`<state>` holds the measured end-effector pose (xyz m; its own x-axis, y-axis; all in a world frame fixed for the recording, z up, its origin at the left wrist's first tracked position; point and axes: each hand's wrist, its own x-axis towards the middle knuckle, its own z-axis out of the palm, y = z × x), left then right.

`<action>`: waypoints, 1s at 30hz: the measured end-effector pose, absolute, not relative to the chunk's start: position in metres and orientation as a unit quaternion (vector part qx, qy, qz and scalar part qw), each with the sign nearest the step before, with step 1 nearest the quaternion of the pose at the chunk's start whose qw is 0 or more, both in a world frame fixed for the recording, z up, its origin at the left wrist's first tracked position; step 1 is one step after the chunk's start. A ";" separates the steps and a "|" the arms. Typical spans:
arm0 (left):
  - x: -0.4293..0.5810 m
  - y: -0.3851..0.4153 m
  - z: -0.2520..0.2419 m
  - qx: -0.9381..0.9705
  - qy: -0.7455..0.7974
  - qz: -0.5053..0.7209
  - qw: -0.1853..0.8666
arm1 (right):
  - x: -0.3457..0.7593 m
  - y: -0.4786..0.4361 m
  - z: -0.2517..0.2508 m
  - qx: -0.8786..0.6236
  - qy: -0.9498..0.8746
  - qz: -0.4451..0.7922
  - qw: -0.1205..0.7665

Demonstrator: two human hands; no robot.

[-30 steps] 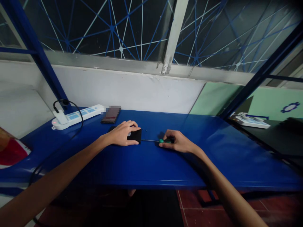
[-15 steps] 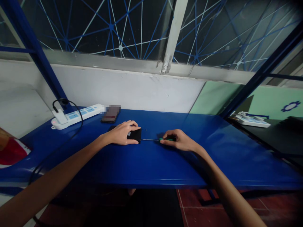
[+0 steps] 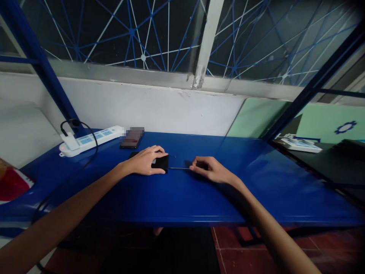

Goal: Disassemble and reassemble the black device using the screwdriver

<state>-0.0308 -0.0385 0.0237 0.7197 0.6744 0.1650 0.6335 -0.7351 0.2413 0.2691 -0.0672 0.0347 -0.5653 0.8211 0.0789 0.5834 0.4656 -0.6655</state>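
My left hand (image 3: 145, 161) is wrapped over a flat black box-like device (image 3: 163, 163) lying on the blue table, thumb along its near side and fingers along its far side. A pale patch shows on its top; my palm covers much of the rest. In my right hand (image 3: 210, 168), closed in a pinch, is a screwdriver (image 3: 180, 168). Its thin metal shaft lies level, the tip at the right end of the device. Whether the tip sits in a screw is too small to tell. My fingers hide the handle. Tiny dark bits (image 3: 174, 156) lie just beyond the device.
A white power strip (image 3: 89, 141) with a plugged-in charger and black cable (image 3: 96, 146) stands at the back left. Beside it lies a phone (image 3: 131, 139). A red packet (image 3: 14, 184) is at the left edge. Blue metal posts (image 3: 291, 110) rise at both sides.
The view has shifted slightly. My right fingers now cover the green screwdriver handle that showed before. The left hand still holds the device in place.
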 end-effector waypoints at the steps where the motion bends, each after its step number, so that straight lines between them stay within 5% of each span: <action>1: -0.031 -0.038 0.024 0.923 0.354 0.122 0.085 | 0.270 -0.067 0.036 -0.421 -0.835 0.297 0.194; 30: -0.033 -0.037 0.022 0.923 0.347 0.136 0.092 | 0.271 -0.065 0.035 -0.447 -0.835 0.263 0.185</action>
